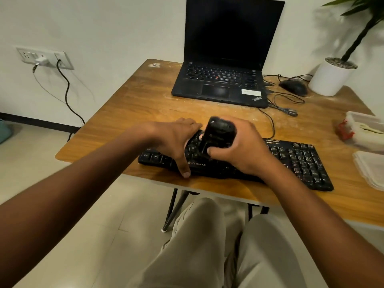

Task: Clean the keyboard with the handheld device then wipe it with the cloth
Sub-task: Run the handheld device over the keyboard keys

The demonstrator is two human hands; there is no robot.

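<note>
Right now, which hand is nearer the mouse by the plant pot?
The right hand. It holds the handheld device over the keyboard, on the mouse's side. The left hand rests further left, on the keyboard's left part.

You get dim, warm indoor light, soft shadows under the table (124,113), wide-angle bending at the edges, and motion blur on the handheld device (216,136).

Bare table (135,104) left of laptop (218,84); cables (284,104) and containers (365,132) crowd the right
</note>
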